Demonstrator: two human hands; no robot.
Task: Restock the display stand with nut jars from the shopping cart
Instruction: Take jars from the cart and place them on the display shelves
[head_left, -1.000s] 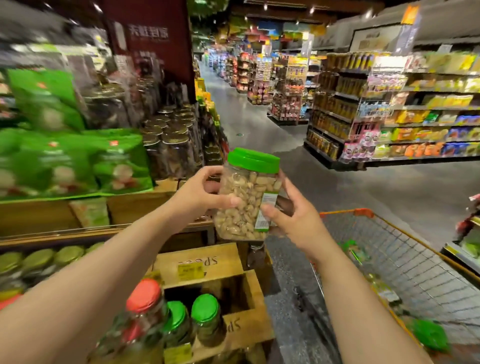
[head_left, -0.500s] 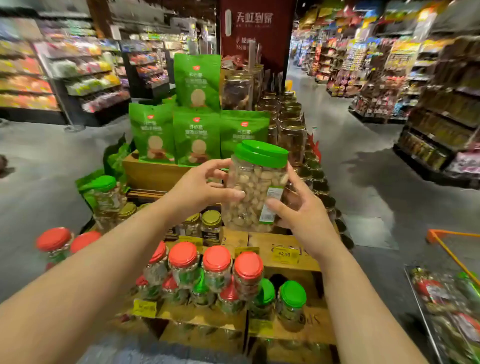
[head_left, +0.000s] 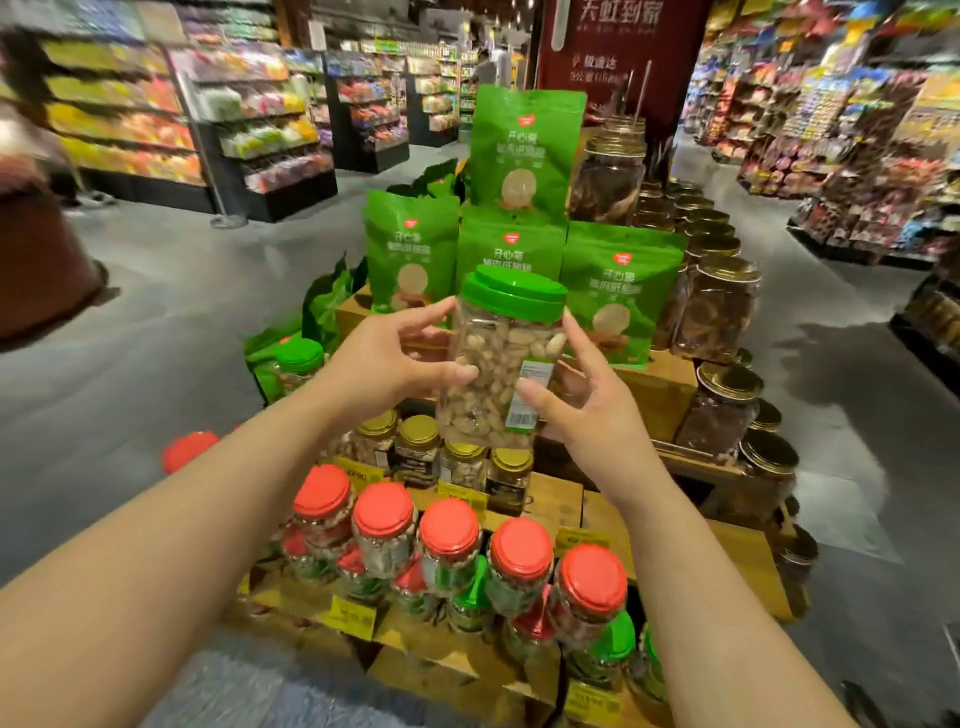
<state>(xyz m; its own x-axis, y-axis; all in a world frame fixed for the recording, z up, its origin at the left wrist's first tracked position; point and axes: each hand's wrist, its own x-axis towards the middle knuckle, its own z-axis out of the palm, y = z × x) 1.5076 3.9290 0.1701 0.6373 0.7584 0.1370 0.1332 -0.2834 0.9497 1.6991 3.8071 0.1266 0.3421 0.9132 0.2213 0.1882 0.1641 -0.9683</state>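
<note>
A clear nut jar with a green lid (head_left: 498, 364) is held upright in the air above the wooden display stand (head_left: 649, 395). My left hand (head_left: 395, 364) grips its left side, thumb across the front. My right hand (head_left: 582, 410) holds the right side by the white label, fingers spread behind it. Below the jar stand a row of gold-lidded jars (head_left: 421, 447), several red-lidded jars (head_left: 452, 540), and green-lidded jars (head_left: 613, 644) on the lowest tier. The shopping cart is out of view.
Green snack bags (head_left: 524, 150) are stacked on the stand's top tier. Large gold-lidded jars (head_left: 722, 306) line its right side. Another green-lidded jar (head_left: 298, 361) stands at the left. Store shelving (head_left: 249, 119) flanks grey aisles on both sides.
The view has swung left from the cart to face the stand. Both hands have kept hold of the green-lidded jar, which is now over the stand's middle tiers.
</note>
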